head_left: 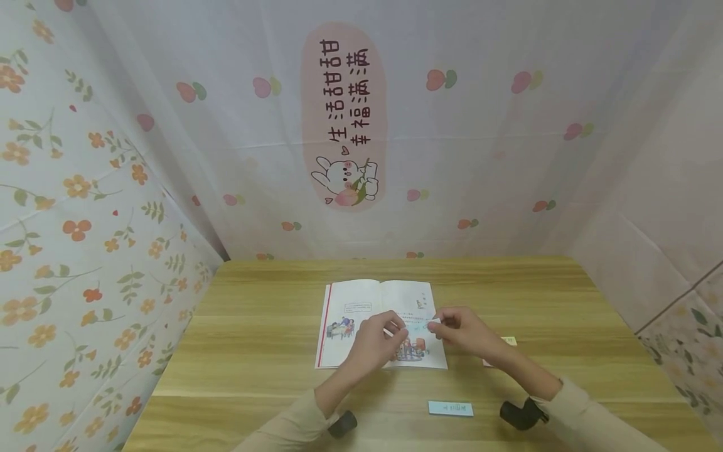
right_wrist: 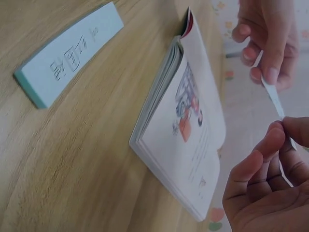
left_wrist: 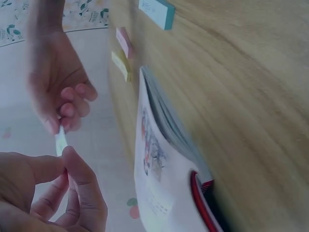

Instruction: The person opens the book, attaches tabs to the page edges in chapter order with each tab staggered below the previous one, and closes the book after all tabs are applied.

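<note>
A narrow light-blue sticky note (head_left: 418, 328) is stretched between both hands over the right page of an open picture book (head_left: 353, 348). My left hand (head_left: 375, 342) pinches one end between thumb and forefinger. At the other end, the right hand (head_left: 465, 333) grips it the same way. In the left wrist view the strip (left_wrist: 61, 141) is held up off the page, spanning the gap between the fingertips. The right wrist view shows the strip (right_wrist: 273, 99) nearly edge-on.
A blue sticky-note pad (head_left: 450, 408) with handwriting lies in front of the book. Beyond the right forearm are a yellow pad (left_wrist: 120, 66) and a pink pad (left_wrist: 124, 42). The wooden table (head_left: 254, 339) meets a printed cloth (head_left: 254, 207) at its far edge.
</note>
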The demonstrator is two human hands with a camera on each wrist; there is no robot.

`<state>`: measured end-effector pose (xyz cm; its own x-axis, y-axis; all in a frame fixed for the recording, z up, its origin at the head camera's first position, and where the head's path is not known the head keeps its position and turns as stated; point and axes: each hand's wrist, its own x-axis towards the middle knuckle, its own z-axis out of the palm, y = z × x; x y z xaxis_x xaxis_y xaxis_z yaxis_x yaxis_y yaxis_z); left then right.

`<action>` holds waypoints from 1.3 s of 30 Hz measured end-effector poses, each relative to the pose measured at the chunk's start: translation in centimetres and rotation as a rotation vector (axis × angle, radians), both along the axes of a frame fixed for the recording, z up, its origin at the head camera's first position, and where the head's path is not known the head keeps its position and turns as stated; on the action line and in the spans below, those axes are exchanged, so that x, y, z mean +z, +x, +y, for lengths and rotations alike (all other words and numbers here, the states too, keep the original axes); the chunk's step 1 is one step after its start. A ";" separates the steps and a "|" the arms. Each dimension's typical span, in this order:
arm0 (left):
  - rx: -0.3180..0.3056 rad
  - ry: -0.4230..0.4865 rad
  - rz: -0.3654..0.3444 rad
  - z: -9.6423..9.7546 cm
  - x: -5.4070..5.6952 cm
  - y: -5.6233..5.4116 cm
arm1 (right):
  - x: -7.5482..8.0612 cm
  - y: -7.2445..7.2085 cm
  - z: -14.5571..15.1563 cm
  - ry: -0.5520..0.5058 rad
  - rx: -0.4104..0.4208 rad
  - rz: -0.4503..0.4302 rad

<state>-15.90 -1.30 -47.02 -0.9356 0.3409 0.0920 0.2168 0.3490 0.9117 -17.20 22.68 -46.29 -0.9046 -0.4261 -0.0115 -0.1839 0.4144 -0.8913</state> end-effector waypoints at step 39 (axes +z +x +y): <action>0.158 -0.295 -0.126 7.7 -1.7 -7.6 | -2.0 -4.9 4.8 0.186 -0.131 -0.034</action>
